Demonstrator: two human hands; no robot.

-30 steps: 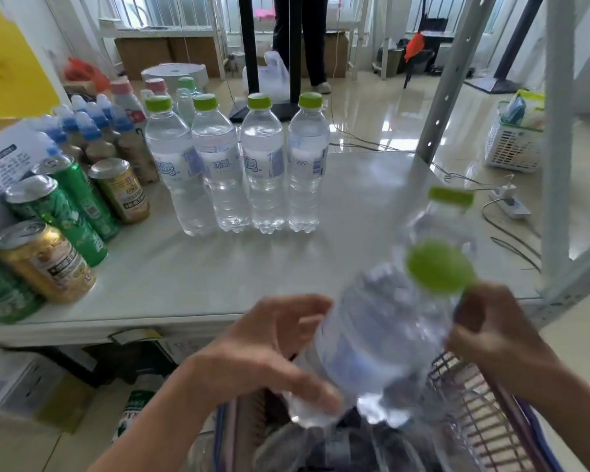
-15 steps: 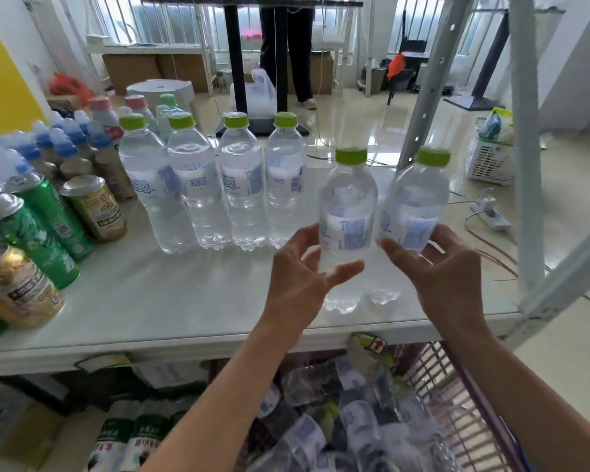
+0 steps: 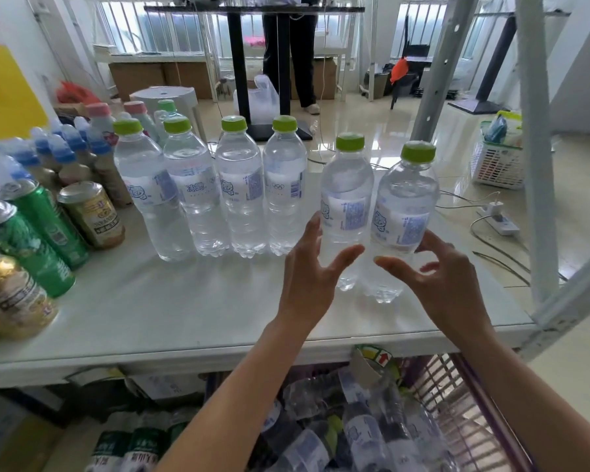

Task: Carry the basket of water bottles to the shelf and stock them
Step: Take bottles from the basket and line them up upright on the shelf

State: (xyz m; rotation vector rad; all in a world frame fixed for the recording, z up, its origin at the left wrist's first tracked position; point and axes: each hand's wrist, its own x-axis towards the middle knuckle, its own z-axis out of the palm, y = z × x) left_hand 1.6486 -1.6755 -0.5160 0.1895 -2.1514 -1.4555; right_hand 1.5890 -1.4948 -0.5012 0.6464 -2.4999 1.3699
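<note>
Left hand (image 3: 309, 277) spread open, fingers loose round the fifth bottle (image 3: 346, 212); right hand (image 3: 436, 274) open likewise beside the sixth bottle (image 3: 404, 219). Both bottles upright on the shelf (image 3: 184, 301), probably just touching palms, hard to tell through clear plastic. Four more bottles (image 3: 215, 189) in a row just left. Basket (image 3: 457, 420) below, full. Risk: a careless brush on withdrawal toppling either bottle, dominoing the row.

Head camera, close, looking forward-down over shelf (image 3: 171, 321).
</note>
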